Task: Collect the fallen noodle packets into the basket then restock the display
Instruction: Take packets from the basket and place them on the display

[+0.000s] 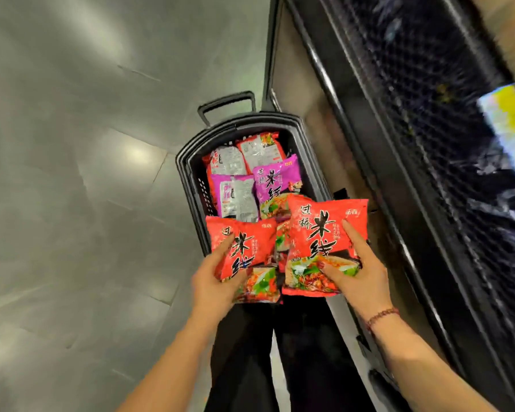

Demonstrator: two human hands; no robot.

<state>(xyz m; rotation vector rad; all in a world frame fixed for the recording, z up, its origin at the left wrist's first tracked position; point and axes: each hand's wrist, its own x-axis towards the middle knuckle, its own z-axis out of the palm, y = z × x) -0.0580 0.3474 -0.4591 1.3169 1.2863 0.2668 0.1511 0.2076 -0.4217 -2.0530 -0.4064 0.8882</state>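
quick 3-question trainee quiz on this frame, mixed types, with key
1. True or false: the left hand grips the left red packet and the right hand grips the right red packet.
2. Where does the front-up purple packet lie? A in the basket; B in the left hand; C in the right hand.
3. Fill in: the display rack stands on the person's ____ side.

Key: 1 true; 2 A; 3 right.
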